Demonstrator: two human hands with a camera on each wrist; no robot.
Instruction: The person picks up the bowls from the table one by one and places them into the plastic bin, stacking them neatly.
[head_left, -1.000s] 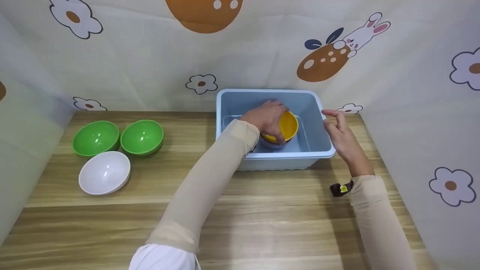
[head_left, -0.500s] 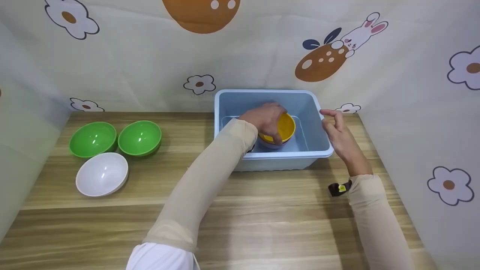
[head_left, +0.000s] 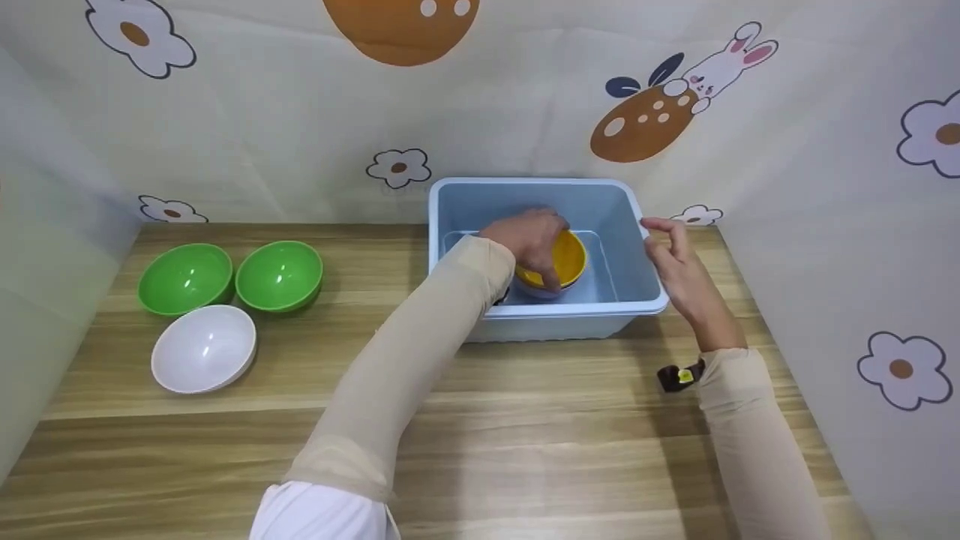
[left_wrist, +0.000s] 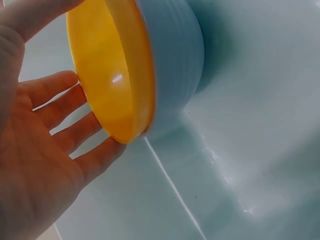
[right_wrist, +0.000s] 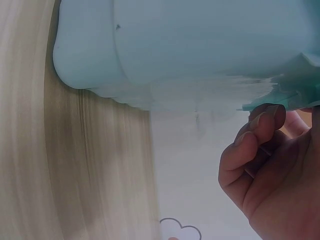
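A yellow bowl [head_left: 571, 259] sits inside the light blue plastic bin [head_left: 540, 309]. My left hand [head_left: 531, 241] reaches into the bin and grips this bowl, thumb on one side of its rim and fingers on the other. In the left wrist view the yellow bowl [left_wrist: 100, 65] is nested in a bluish-looking bowl [left_wrist: 177, 55] that rests on the bin floor. At the bin's right side, my right hand [head_left: 686, 277] holds the rim. The right wrist view has that hand [right_wrist: 275, 170] with curled fingers at the rim's underside.
Two green bowls [head_left: 187, 279] and a white bowl [head_left: 204, 349] stand close together at the left of the wooden table [head_left: 525, 450]. Printed cloth walls [head_left: 285, 112] rise behind the table and along both sides, with the bin near the back one.
The yellow bowl, with my left hand on it, has moved slightly down into the bowl beneath it. My right hand stays on the bin's rim.
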